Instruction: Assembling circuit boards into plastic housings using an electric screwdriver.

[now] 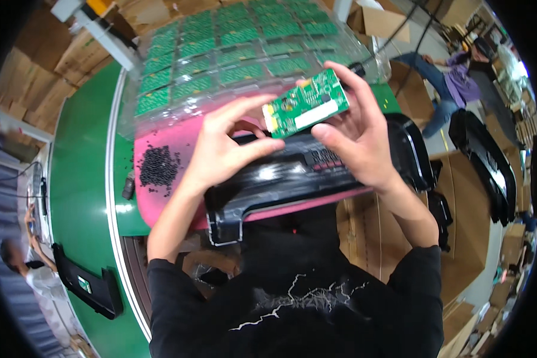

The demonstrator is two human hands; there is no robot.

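A green circuit board (pixel 309 102) with a white strip and yellowish parts is held up, tilted, between my two hands. My right hand (pixel 364 128) grips its right end, thumb below and fingers at the upper edge and behind. Around the left end curl the thumb and fingers of my left hand (pixel 224 140); part of that contact is hidden. Under both hands lies a long glossy black plastic housing (pixel 268 173) on a pink mat (pixel 191 128), with a dark panel of small reddish markings at its middle.
A pile of small black screws (pixel 158 167) sits on the mat's left. Stacked clear trays of green boards (pixel 238 42) stand behind. Another black housing (pixel 89 286) with a board lies on the green table (pixel 80 161) at left. Cartons and more housings (pixel 483 161) are at right. Two people are nearby.
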